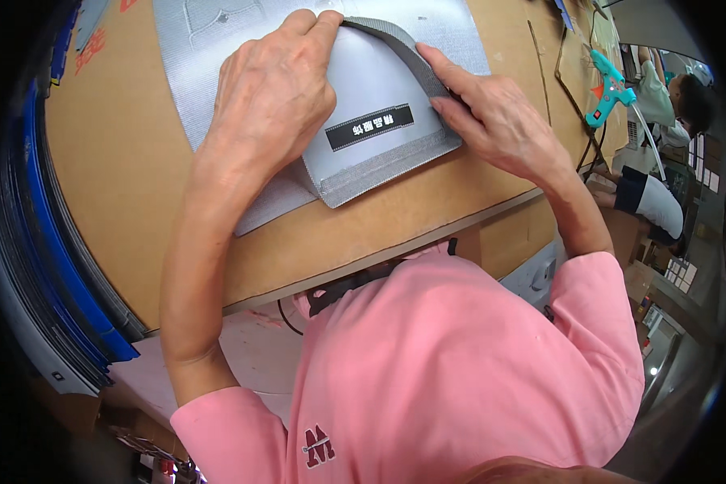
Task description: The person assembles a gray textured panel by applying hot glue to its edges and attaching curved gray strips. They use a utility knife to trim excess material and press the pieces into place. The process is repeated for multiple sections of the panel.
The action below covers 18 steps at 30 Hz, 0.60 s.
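Observation:
A white panel (363, 85) with a black printed label and a raised grey woven edging (391, 34) lies at the table's near side. Beneath it spreads a silvery grey textured sheet (181, 60). The fingers of my left hand (276, 93) are curled together on the upper left of the edging; its thumb is mostly hidden. On the right side of the panel, my right hand (504, 117) pinches the edging between thumb and forefinger. The grey band along the panel's near edge lies folded flat, with no hand on it.
A turquoise glue gun (609, 90) is at the table's right, near dark cords. Stacked blue and dark sheets (68, 234) line the left edge of the brown table (113, 169). Other people (653, 202) are in the background at right.

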{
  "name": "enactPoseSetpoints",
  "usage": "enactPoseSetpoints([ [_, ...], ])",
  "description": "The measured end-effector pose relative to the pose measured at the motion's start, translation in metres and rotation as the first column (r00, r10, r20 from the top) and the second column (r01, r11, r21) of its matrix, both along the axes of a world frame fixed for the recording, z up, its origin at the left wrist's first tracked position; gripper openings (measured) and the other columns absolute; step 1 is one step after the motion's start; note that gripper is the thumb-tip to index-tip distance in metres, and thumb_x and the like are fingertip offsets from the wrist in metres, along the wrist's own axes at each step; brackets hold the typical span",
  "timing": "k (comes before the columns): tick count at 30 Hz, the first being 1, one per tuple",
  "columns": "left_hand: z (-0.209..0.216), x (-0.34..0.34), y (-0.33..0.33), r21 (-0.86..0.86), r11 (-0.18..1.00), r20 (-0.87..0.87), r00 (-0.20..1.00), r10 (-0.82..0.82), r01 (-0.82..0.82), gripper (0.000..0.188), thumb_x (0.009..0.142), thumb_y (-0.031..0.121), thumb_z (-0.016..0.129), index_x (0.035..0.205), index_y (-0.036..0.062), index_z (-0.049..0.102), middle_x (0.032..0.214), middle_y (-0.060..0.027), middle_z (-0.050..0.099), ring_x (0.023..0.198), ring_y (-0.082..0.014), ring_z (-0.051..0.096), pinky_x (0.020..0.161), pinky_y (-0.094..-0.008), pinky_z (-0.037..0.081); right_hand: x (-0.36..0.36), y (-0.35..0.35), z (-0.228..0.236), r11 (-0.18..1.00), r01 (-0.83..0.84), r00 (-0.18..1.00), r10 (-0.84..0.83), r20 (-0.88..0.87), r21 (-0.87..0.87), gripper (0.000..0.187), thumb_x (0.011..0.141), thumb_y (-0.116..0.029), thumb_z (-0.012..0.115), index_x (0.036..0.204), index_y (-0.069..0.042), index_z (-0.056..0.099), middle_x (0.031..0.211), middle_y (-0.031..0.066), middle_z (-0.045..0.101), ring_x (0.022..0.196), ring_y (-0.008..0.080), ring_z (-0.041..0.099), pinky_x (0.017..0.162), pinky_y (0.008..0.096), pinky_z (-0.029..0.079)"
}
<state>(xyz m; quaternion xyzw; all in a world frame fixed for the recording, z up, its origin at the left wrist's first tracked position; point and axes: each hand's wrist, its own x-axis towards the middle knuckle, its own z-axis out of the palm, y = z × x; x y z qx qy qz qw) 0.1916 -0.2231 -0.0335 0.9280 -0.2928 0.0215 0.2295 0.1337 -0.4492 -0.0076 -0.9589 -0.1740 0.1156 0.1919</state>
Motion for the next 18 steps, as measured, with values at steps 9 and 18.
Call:
enactPoseSetpoints([
  [9,-0.004,0.001,0.001,-0.005,1.0,0.057,0.998,-0.001,0.002,0.041,0.072,-0.002,0.05,0.113,-0.0011,0.055,0.092,-0.0175,0.06,0.073,-0.0386,0.063,0.068,-0.046,0.052,0.005,0.005,-0.006,0.995,0.08,0.99,-0.087,0.109,0.066,0.046,0.092,-0.018,0.053,0.137,-0.016,0.045,0.074,0.0196,0.06,0.067,0.0355,0.059,0.064,0.0425,0.046],
  [18,-0.003,0.006,0.0,0.007,1.0,0.021,1.0,-0.006,0.006,0.039,0.074,-0.001,0.048,0.113,0.0018,0.055,0.094,-0.0159,0.06,0.074,-0.0391,0.062,0.068,-0.0473,0.051,0.023,0.005,-0.021,0.999,0.036,0.978,-0.043,0.205,0.036,0.038,0.092,-0.024,0.052,0.129,-0.017,0.053,0.066,0.0155,0.061,0.061,0.0323,0.061,0.06,0.0415,0.048],
])
